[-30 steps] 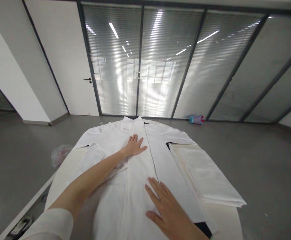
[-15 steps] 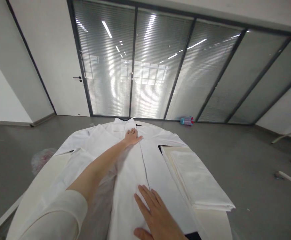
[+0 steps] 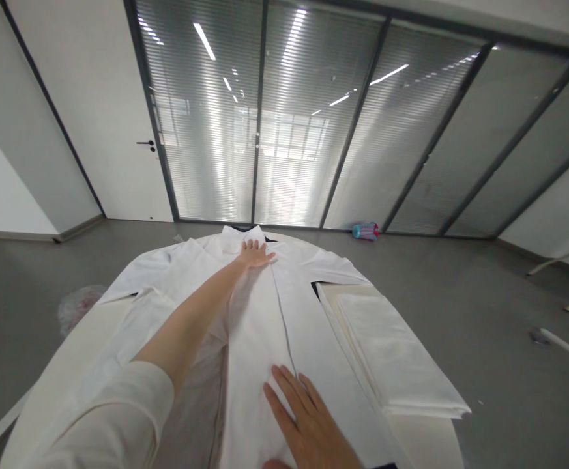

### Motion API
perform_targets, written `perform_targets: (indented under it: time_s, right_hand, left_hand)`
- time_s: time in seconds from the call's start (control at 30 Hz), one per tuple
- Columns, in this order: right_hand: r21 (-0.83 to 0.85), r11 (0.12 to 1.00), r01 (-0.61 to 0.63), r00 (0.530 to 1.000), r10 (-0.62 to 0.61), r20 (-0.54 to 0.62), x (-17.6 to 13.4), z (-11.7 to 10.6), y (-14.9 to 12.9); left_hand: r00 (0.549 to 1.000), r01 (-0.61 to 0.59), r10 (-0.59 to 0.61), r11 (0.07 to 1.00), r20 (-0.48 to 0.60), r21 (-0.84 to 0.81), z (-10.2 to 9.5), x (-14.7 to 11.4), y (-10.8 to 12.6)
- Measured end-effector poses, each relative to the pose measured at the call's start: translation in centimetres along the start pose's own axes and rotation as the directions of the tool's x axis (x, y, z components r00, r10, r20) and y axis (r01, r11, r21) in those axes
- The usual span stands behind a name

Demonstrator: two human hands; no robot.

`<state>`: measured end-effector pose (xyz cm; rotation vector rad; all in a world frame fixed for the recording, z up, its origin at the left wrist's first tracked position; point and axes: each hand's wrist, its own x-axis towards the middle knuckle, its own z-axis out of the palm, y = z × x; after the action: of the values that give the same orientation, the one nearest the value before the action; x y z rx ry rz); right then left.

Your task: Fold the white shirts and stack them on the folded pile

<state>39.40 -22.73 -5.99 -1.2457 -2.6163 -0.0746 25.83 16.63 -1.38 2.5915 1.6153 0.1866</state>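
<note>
left hand (image 3: 255,253) flat, holding nothing, pinning shirt (image 3: 259,326) collar at tabletop far edge | right hand (image 3: 308,426) flat, empty, anchoring placket near edge

The right hand (image 3: 308,426) is cut off at the wrist by the lower edge, and the hem of the white shirt (image 3: 259,326) is lost there too. Part of the shirt's left front is covered by the left forearm. The counter (image 3: 425,436) is largely hidden under cloth. The small bottle (image 3: 365,230) on the floor is too small to be identified.
</note>
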Motion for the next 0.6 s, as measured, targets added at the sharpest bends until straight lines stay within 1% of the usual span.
perform_targets:
  time_s: [0.07, 0.1, 0.17, 0.23, 0.27, 0.3, 0.33, 0.37, 0.43, 0.5, 0.6]
  right_hand:
    - [0.016, 1.0, -0.005, 1.0, 0.004, 0.029, 0.0, -0.1, -0.1]
    - [0.025, 1.0, -0.006, 0.999, 0.005, 0.05, 0.1, -0.1, -0.1]
    - [0.04, 0.999, -0.018, 0.996, 0.014, 0.089, 0.1, -0.2, -0.2]
    - [0.06, 0.998, -0.033, 0.993, 0.026, 0.118, 0.1, -0.5, -0.3]
    - [0.072, 0.997, -0.04, 0.991, 0.031, 0.127, 0.1, -0.7, -0.4]
    - [0.087, 0.995, -0.044, 0.991, 0.033, 0.13, 0.1, -1.0, -0.5]
    - [0.101, 0.994, -0.046, 0.991, 0.033, 0.127, 0.2, -1.3, -0.7]
    - [0.112, 0.992, -0.05, 0.992, 0.036, 0.119, 0.2, -1.6, -0.8]
    - [0.125, 0.99, -0.059, 0.994, 0.046, 0.1, 0.2, -2.3, -1.1]
    - [0.125, 0.989, -0.075, 0.994, 0.064, 0.091, 0.3, -2.9, -1.4]
    - [0.116, 0.989, -0.089, 0.992, 0.077, 0.103, 0.5, -3.3, -1.7]
  left_hand:
    - [0.999, -0.03, 0.029, 1.0, -0.023, -0.004, -0.4, -1.9, 0.9]
    - [0.997, -0.064, 0.063, 0.998, -0.039, -0.003, -0.5, -3.3, 1.4]
    - [0.981, -0.184, 0.184, 0.983, -0.063, 0.003, -0.9, -6.9, 2.3]
    - [0.932, -0.356, 0.355, 0.935, -0.073, 0.01, -1.5, -11.0, 2.7]
    - [0.908, -0.411, 0.411, 0.912, -0.078, 0.011, -1.8, -13.0, 2.7]
    - [0.895, -0.439, 0.438, 0.898, -0.086, 0.013, -2.2, -14.8, 2.6]
    - [0.893, -0.441, 0.44, 0.897, -0.093, 0.014, -2.5, -16.3, 2.3]
    - [0.901, -0.423, 0.422, 0.906, -0.102, 0.015, -2.7, -17.6, 2.0]
    - [0.929, -0.359, 0.358, 0.933, -0.095, 0.003, -2.5, -19.2, 1.0]
    - [0.953, -0.302, 0.301, 0.953, -0.037, -0.027, -1.8, -19.9, 0.3]
    - [0.961, -0.264, 0.269, 0.962, 0.068, -0.072, -0.5, -20.0, -0.1]
